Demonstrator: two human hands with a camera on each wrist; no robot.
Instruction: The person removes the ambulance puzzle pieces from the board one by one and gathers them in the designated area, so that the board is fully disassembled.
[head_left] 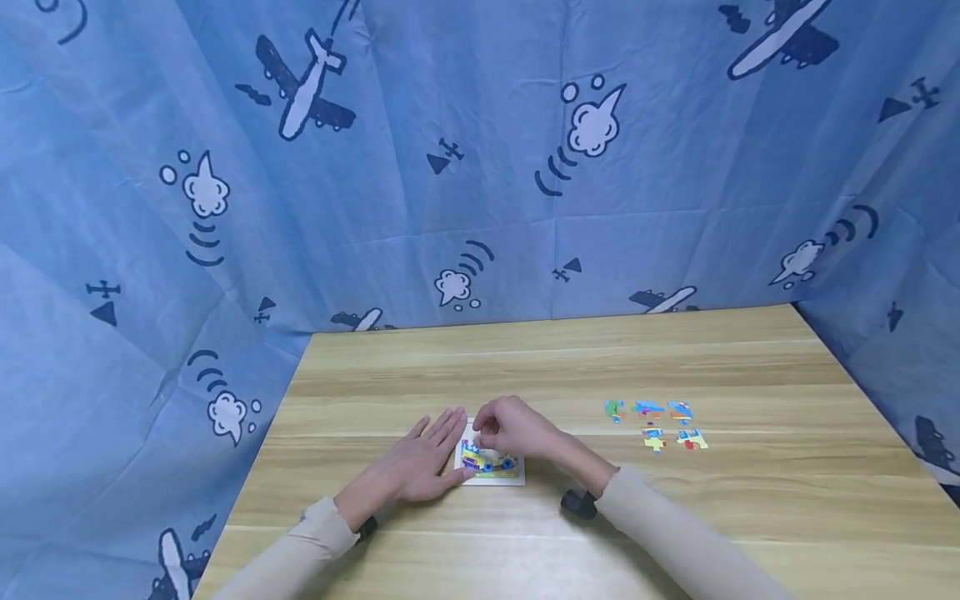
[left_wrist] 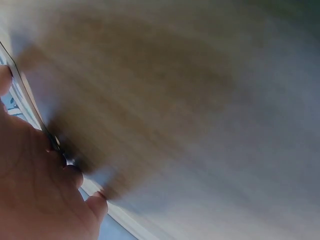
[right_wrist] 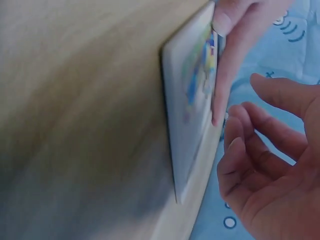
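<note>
A small white-framed jigsaw board point(head_left: 517, 479) with a colourful vehicle picture lies on the wooden table. My left hand point(head_left: 427, 462) rests flat at the board's left side, fingers extended and thumb over its lower left edge. Over the upper part of the board is my right hand point(head_left: 517, 427), its fingers bent downward. In the right wrist view, the right hand point(right_wrist: 272, 165) has loosely curled fingers, with a gap between thumb and fingertips and no piece showing there. The board point(right_wrist: 187, 120) appears edge-on beside it, with the left hand point(right_wrist: 235, 30) at its far side.
Several loose jigsaw pieces lie to the right of the board, among them a green and blue piece point(head_left: 613, 408) and a yellow piece point(head_left: 654, 444). The wooden table point(head_left: 787, 500) ends at a blue curtain point(head_left: 510, 183) printed with planes.
</note>
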